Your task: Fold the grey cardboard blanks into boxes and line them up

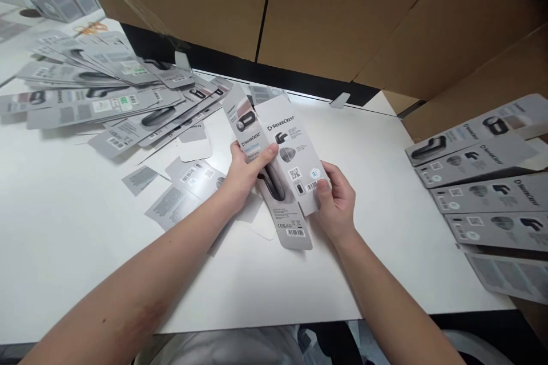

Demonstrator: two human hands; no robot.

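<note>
Between my hands is a grey and white printed carton (287,162), partly unfolded, with "SilverCrest" lettering, a QR code and barcodes on its panels. My left hand (248,174) grips its left side, thumb laid across the front panel. At the lower right edge my right hand (336,199) pinches the carton, thumb in front and fingers behind. The carton is tilted above the white table. Just left of my left hand lie more flat carton pieces (188,182), partly hidden under my forearm.
A fanned pile of flat cartons (103,85) covers the table's back left. Folded-up cartons (488,199) stand in a row at the right. Large brown cardboard (321,17) walls the back, with a white clip (340,100) at its foot. Orange bands (91,28) lie behind the pile.
</note>
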